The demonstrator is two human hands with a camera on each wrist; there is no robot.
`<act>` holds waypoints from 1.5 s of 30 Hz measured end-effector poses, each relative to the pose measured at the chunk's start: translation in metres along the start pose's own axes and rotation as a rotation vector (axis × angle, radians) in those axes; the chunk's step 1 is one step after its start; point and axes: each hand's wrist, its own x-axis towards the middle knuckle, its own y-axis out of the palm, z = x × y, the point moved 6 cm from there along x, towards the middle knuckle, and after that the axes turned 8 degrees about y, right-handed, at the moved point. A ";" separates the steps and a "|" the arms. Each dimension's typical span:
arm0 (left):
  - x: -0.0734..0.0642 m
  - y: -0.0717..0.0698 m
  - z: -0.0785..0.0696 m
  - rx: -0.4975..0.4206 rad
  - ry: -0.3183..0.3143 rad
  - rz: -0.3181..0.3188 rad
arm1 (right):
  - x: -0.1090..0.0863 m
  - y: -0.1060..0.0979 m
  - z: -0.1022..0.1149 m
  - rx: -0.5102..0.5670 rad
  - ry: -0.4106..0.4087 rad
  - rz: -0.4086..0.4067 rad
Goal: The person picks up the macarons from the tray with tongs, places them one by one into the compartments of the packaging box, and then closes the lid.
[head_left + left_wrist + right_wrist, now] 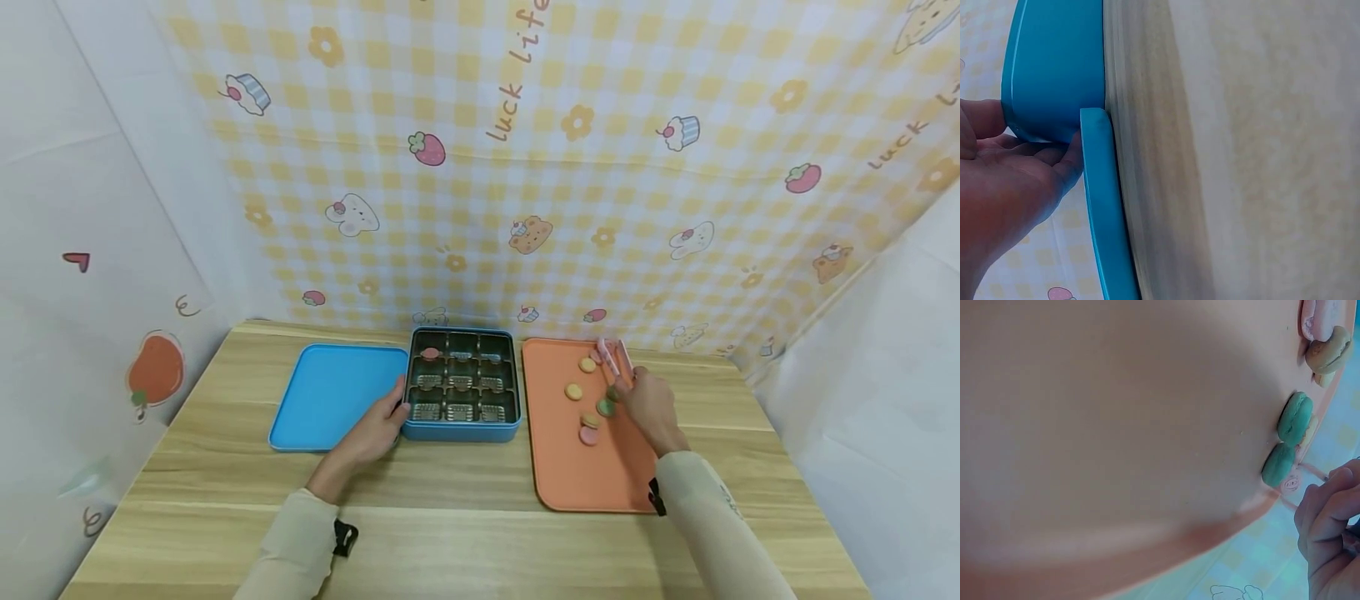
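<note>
My left hand (381, 423) holds the near left side of a blue tin box (461, 432), the thumb at its rim and the fingers along its wall. Inside is a divided plastic insert; one pink macaron (429, 353) lies in its back left compartment. My right hand (649, 408) grips pink tongs (609, 360) above the back of an orange tray (558, 475). Close to the tong tips is another pink macaron (1290, 483); whether they touch it I cannot tell. Green macarons (1295, 419), yellow ones (573, 392), a tan one (589, 422) and a pink one (588, 436) lie on the tray.
Left of the box lies a blue lid (341, 396), flat on the wooden table (450, 542). A checked yellow cloth (480, 167) hangs behind the table, and white sheets (90, 208) flank it.
</note>
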 end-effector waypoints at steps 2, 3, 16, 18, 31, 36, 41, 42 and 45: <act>0.000 0.000 0.000 0.000 -0.001 0.001 | 0.000 0.000 0.000 0.004 -0.006 -0.001; 0.000 0.000 0.000 0.000 -0.002 0.001 | 0.000 0.000 0.000 0.005 -0.006 -0.004; 0.001 0.000 0.000 0.002 0.009 0.006 | 0.001 0.001 0.000 0.014 -0.033 -0.019; 0.001 0.000 0.000 0.001 0.006 0.007 | 0.001 0.000 0.000 0.020 -0.038 -0.019; 0.001 -0.001 -0.001 0.013 0.001 0.005 | -0.001 -0.003 0.002 0.010 -0.051 -0.043; 0.001 -0.002 0.000 0.013 0.003 0.000 | 0.001 -0.001 0.003 0.018 -0.046 -0.023; 0.001 0.000 0.001 0.002 0.010 0.005 | 0.003 0.002 0.001 0.017 -0.031 -0.004; 0.001 0.000 0.001 0.001 0.010 0.007 | 0.003 0.002 0.000 0.019 -0.028 -0.001; 0.001 0.000 0.001 0.004 0.009 0.006 | 0.003 0.002 0.000 0.031 -0.027 0.001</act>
